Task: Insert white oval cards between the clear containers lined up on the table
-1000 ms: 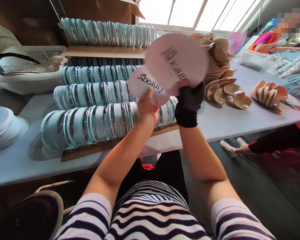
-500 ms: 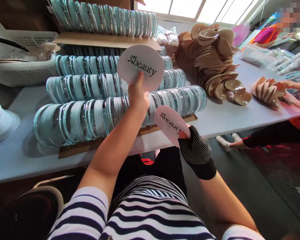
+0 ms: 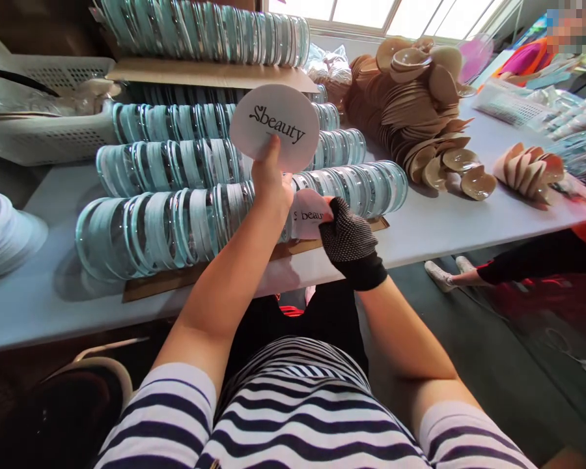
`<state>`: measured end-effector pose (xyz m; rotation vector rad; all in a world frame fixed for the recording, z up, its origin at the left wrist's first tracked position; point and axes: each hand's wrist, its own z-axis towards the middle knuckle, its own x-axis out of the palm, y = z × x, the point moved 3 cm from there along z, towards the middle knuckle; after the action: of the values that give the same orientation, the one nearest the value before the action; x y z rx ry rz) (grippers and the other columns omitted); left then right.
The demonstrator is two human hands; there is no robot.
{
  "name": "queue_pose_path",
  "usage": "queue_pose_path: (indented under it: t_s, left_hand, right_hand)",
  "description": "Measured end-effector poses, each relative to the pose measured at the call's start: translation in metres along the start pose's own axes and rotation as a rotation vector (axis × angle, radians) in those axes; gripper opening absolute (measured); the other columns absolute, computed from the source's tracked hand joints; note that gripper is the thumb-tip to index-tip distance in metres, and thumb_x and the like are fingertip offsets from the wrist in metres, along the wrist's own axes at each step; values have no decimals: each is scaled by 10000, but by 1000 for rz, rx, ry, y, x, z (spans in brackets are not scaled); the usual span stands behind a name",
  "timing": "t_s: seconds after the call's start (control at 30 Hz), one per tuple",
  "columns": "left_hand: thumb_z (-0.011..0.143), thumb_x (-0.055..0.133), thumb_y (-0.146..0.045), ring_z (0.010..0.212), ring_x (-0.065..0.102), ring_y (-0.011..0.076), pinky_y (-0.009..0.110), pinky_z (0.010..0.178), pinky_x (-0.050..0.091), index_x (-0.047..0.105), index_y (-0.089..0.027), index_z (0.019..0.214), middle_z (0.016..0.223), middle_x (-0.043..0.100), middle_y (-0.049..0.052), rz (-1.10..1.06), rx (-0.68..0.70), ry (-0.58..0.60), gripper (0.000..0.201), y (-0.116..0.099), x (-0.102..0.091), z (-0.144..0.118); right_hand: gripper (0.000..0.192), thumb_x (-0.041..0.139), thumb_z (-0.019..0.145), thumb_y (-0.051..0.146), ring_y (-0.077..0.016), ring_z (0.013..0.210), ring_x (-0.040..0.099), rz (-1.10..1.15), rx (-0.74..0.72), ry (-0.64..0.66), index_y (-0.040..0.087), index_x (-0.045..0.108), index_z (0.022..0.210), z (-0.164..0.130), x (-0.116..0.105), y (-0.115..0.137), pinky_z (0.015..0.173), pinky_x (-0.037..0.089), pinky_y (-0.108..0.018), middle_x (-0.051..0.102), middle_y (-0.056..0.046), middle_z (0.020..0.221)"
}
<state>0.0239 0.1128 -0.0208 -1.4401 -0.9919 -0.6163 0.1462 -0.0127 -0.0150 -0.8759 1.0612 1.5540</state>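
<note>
My bare left hand (image 3: 272, 181) grips a round white card (image 3: 290, 116) printed "Sbeauty", the thumb pressed on its face below the lettering. Whether more cards lie behind it cannot be seen. My right hand (image 3: 350, 242), in a black fingerless glove with pale dots, pinches a second "Sbeauty" card (image 3: 308, 218) by its right side. That card is lower, close to my left wrist and partly hidden. Behind both hands, a front row of round teal-rimmed pieces (image 3: 168, 225) stands on edge on the table (image 3: 215, 286).
More teal-rimmed rows (image 3: 200, 32) stand farther back. White discs (image 3: 4, 234) are stacked at left, near a white basket (image 3: 43, 140). Beige cup-shaped pieces (image 3: 400, 107) are heaped at right. At the far right a person in red stands by the table.
My right hand has moved up and left with its card, toward my left wrist. My left hand keeps its card nearly where it was. The view has shifted slightly.
</note>
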Motion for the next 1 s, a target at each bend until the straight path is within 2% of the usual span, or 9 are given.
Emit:
queue_pose_path:
  t_s: [0.1, 0.17, 0.43, 0.5, 0.63, 0.73, 0.9, 0.93, 1.0]
  left_hand:
    - [877, 672, -316, 1389, 479, 226, 481, 1182, 325, 514, -402, 1389, 1441, 574, -4, -7, -26, -14, 542, 1, -3, 5]
    - [870, 684, -325, 1381, 488, 220, 469, 1188, 320, 511, -404, 1394, 1419, 592, -5, -16, -28, -9, 557, 1, -4, 8]
    - [847, 718, -370, 1386, 480, 246, 523, 1161, 342, 551, -392, 1349, 1468, 551, 15, -29, 17, 25, 530, -1, -6, 2]
    - [850, 713, -380, 1386, 480, 245, 539, 1163, 329, 566, -394, 1328, 1469, 550, 14, -11, 18, 30, 500, -3, -6, 0]
    - [882, 673, -369, 1371, 497, 233, 553, 1167, 321, 588, -412, 1294, 1440, 576, -5, 30, -1, 3, 423, -2, -5, 0]
    - [903, 643, -346, 1361, 505, 229, 561, 1171, 318, 578, -403, 1309, 1416, 596, -6, 41, 17, -8, 415, -1, -4, 0]
    - [918, 620, -325, 1336, 530, 218, 564, 1178, 317, 549, -419, 1337, 1373, 626, -24, 76, 9, -7, 435, -2, -5, 1]
    - [921, 616, -316, 1334, 533, 217, 560, 1174, 326, 541, -417, 1343, 1381, 620, -23, 73, 7, 2, 440, -2, -5, 1]
    - [912, 632, -294, 1337, 533, 234, 556, 1148, 371, 521, -394, 1364, 1425, 587, -2, 46, 20, 29, 476, -3, -4, -1]
  right_hand:
    - [426, 337, 953, 281, -199, 668, 640, 37, -30, -48, 152, 613, 1251, 5, -8, 1, 585, 410, -279, 720, -92, 842]
    - [439, 337, 955, 283, -194, 648, 639, 48, -45, -56, 154, 603, 1280, 1, -2, 3, 584, 408, -275, 720, -82, 820]
    - [451, 366, 987, 315, -179, 732, 674, 53, -70, -78, 120, 543, 1353, -1, 75, -4, 622, 386, -235, 754, -97, 918]
    - [437, 387, 987, 394, -179, 721, 669, 63, -26, -105, 124, 593, 1261, -3, 77, -10, 615, 371, -231, 747, -85, 866]
    - [423, 335, 1001, 411, -184, 715, 669, 106, 37, -170, 148, 666, 976, -12, 61, -16, 630, 373, -239, 723, -86, 781]
    - [379, 340, 999, 354, -190, 769, 685, 118, -11, -66, 162, 666, 970, -6, 52, -12, 651, 381, -249, 733, -89, 847]
    - [303, 382, 969, 284, -225, 797, 685, -59, -70, 174, 182, 667, 950, 16, 49, 2, 640, 377, -282, 730, -114, 883]
    - [272, 405, 949, 261, -229, 800, 680, -48, -73, 214, 180, 662, 912, 19, 50, 3, 647, 387, -286, 726, -124, 885]
    - [183, 471, 893, 234, -215, 758, 661, 171, -42, 353, 169, 641, 869, 20, 52, 1, 643, 417, -285, 715, -132, 863]
